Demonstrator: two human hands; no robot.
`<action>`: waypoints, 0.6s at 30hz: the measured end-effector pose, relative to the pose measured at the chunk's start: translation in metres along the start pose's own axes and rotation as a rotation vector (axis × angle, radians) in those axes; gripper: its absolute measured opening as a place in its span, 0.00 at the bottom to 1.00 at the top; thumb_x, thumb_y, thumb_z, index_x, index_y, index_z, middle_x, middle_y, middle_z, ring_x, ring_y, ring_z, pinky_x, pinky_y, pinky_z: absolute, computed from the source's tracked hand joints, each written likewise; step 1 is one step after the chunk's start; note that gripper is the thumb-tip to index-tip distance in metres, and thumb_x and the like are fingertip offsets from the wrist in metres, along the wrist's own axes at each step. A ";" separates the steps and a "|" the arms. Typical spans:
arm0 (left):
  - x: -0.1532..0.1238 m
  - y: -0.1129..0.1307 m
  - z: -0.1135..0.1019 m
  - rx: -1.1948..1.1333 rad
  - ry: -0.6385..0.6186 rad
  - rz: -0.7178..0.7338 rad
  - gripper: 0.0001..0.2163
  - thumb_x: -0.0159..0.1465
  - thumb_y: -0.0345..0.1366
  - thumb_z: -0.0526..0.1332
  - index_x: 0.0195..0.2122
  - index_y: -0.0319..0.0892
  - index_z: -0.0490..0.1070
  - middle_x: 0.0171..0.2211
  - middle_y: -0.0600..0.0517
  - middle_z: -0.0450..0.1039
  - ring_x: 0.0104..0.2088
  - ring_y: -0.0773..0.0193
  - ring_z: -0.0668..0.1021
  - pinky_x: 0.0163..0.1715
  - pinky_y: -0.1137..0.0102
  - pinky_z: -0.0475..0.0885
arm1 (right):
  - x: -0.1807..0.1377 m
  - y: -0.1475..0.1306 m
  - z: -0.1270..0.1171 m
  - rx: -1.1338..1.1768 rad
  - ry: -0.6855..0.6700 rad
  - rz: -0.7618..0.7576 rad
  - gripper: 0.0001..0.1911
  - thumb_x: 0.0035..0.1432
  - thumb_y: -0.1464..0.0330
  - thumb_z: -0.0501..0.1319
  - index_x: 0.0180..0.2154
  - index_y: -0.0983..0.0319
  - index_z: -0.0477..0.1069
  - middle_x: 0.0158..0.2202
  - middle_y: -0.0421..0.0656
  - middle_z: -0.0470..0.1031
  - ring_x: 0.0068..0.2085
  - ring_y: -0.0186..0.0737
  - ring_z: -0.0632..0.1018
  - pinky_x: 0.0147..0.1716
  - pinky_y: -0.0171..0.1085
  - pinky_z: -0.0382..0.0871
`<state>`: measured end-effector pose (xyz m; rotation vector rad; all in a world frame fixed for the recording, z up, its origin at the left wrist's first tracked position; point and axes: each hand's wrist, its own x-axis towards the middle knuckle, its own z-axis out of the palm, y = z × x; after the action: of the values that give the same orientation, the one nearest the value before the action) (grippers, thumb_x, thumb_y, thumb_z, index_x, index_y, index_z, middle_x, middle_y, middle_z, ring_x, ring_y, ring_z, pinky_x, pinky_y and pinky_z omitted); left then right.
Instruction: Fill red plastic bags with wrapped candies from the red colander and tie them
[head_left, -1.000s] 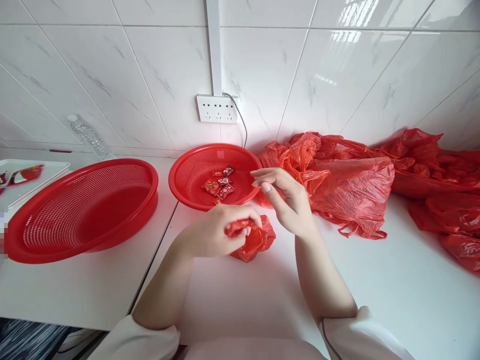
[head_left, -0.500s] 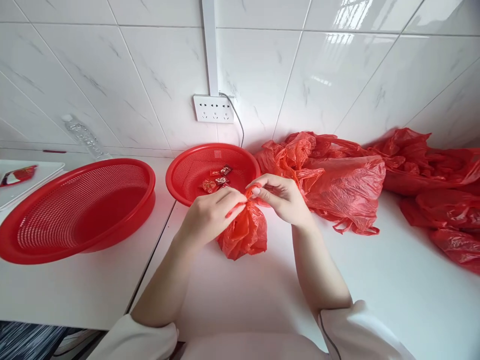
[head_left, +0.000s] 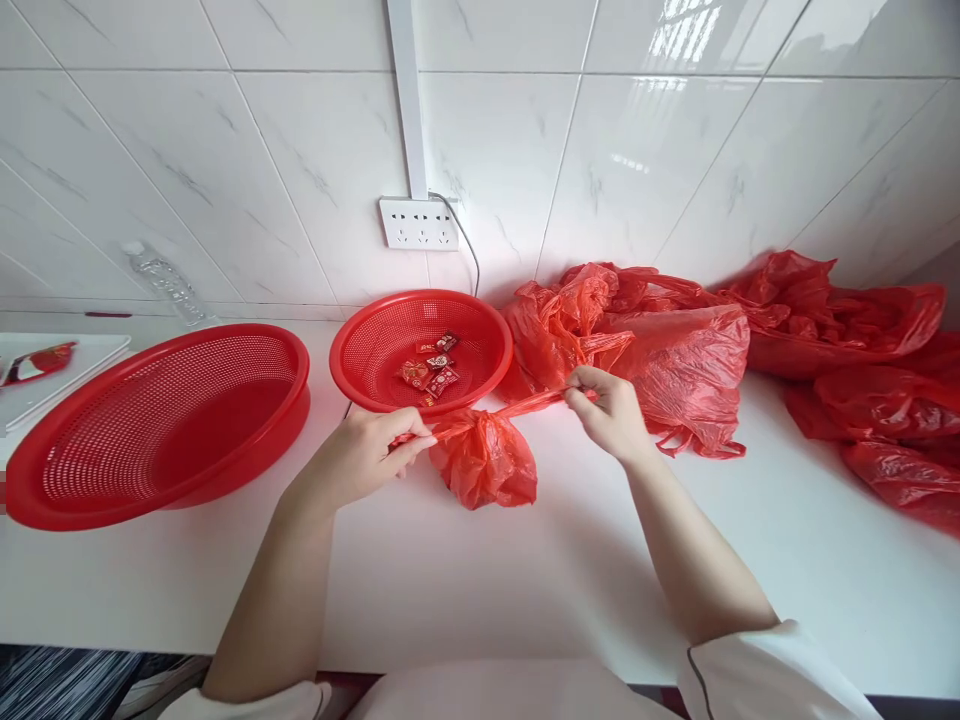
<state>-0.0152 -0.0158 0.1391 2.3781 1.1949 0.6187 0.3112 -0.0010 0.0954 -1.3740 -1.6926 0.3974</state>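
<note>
A small, filled red plastic bag [head_left: 491, 465] sits on the white table in front of me, its neck gathered at the top. My left hand [head_left: 367, 450] pinches one handle of it and holds it out to the left. My right hand [head_left: 611, 410] is closed on the other handle, stretched out to the right. Both handles look taut. What the bag holds is hidden. Just behind it stands a small red basket [head_left: 352, 345] with several wrapped candies [head_left: 431, 375] inside.
To the left is a larger red basket [head_left: 225, 430], beside a white tray [head_left: 105, 350] with a red packet [head_left: 41, 365]. A clear bottle [head_left: 169, 285] lies near the wall. Larger red plastic bags [head_left: 682, 360] lie at the right. A power socket [head_left: 418, 224] is on the tiled wall.
My hands were together at the bag's neck; now they have moved apart, left and right, drawing the handles out. The bag stays on the table.
</note>
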 end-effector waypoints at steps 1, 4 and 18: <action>-0.006 -0.004 -0.001 -0.027 -0.024 -0.044 0.10 0.66 0.40 0.57 0.29 0.43 0.67 0.20 0.59 0.68 0.19 0.72 0.73 0.23 0.77 0.66 | -0.003 0.008 -0.006 -0.010 -0.009 0.037 0.07 0.54 0.72 0.55 0.24 0.61 0.64 0.23 0.36 0.66 0.27 0.33 0.67 0.30 0.33 0.60; -0.021 -0.014 0.001 -0.124 -0.067 -0.156 0.11 0.66 0.41 0.56 0.29 0.43 0.65 0.21 0.59 0.66 0.19 0.72 0.73 0.22 0.76 0.66 | -0.012 0.027 -0.017 -0.061 -0.026 0.108 0.08 0.55 0.70 0.55 0.24 0.61 0.65 0.23 0.36 0.68 0.27 0.34 0.68 0.31 0.34 0.61; 0.007 -0.011 0.022 -0.184 -0.213 -0.261 0.14 0.64 0.49 0.53 0.36 0.45 0.70 0.32 0.53 0.75 0.33 0.61 0.77 0.35 0.68 0.71 | -0.043 -0.024 -0.013 -0.090 -0.560 -0.254 0.30 0.57 0.58 0.62 0.59 0.56 0.61 0.61 0.49 0.64 0.60 0.51 0.67 0.58 0.49 0.62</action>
<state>-0.0064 -0.0075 0.1161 2.0340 1.2655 0.3630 0.3063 -0.0512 0.1016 -1.1503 -2.3365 0.6037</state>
